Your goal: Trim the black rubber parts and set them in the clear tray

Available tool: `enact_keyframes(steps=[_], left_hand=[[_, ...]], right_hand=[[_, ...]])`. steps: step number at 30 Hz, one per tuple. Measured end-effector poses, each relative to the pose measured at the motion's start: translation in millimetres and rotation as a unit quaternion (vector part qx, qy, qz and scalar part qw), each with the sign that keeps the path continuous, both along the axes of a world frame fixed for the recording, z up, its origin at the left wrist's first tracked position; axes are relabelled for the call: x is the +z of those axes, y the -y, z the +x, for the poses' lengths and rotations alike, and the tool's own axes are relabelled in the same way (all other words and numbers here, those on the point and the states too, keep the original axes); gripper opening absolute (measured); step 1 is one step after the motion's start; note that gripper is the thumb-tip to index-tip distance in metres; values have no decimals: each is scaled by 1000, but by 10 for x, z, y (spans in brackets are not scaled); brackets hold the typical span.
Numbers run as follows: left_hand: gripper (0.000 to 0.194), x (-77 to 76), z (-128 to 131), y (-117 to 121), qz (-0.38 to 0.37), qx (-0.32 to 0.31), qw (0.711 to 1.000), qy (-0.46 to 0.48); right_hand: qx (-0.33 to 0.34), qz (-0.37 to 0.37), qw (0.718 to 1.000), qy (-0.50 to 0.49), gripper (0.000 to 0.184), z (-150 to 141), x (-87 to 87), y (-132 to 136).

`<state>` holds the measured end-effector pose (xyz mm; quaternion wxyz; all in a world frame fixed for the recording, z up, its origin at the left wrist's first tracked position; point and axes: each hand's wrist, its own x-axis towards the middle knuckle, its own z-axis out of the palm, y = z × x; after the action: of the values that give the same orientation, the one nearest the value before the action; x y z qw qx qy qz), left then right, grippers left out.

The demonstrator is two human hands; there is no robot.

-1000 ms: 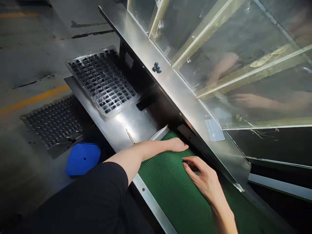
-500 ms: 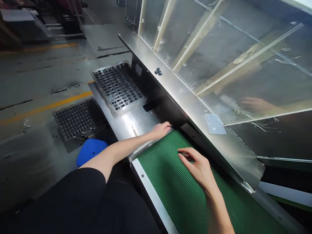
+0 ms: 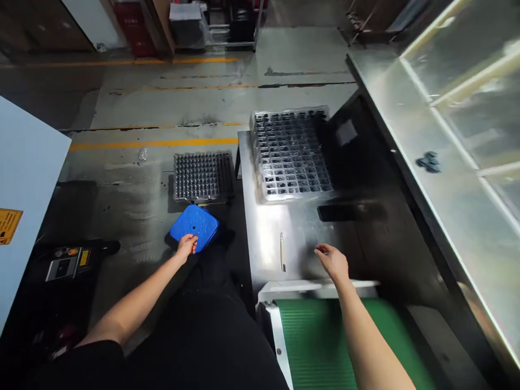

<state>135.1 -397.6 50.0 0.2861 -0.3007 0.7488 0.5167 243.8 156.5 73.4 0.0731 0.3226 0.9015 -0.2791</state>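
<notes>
My left hand (image 3: 187, 246) reaches down to the floor side and touches the near edge of a blue square stool seat (image 3: 194, 226), fingers curled on it. My right hand (image 3: 333, 260) hovers over the steel table (image 3: 296, 238), fingers pinched together on something small that I cannot make out. A clear plastic tray (image 3: 290, 154) filled with small black parts sits on the table beyond my right hand. A thin white stick (image 3: 281, 251) lies on the table left of that hand.
A second tray of dark parts (image 3: 203, 175) lies lower, beside the table. The green ribbed conveyor belt (image 3: 325, 341) ends at the table's near edge. A few black parts (image 3: 429, 161) rest on the steel ledge at right. A black device (image 3: 343, 212) lies on the table.
The view swung left. My left hand left the belt's end and went down to the blue stool. My right hand moved off the belt to above the steel table.
</notes>
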Motion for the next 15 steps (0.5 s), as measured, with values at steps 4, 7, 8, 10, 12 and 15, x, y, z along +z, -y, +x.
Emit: enact_keyframes(steps=[4,7,8,10,12,15], left_hand=[[32,-383,-361,-98,-4,37,997,65],[34,-734,-911,-295,4,39,996,84],[34,-868,-1123,-370,7,37,996,86],[35,-1163,-1557,-538,10,30,996,84],[37,-1491,-1980,-732,7,21,997,79],[38,-2020,-2548,-1069,-4,3,998,66]], right_hand=[[-61,50,997,18,50,-64,-350,79],[-91,70,993,16,63,-39,-522,220],[-96,71,993,18,63,-27,-560,265],[-101,72,992,26,60,-9,-608,338],[-103,71,991,37,57,-4,-624,379],[-103,73,991,53,52,-22,-617,402]])
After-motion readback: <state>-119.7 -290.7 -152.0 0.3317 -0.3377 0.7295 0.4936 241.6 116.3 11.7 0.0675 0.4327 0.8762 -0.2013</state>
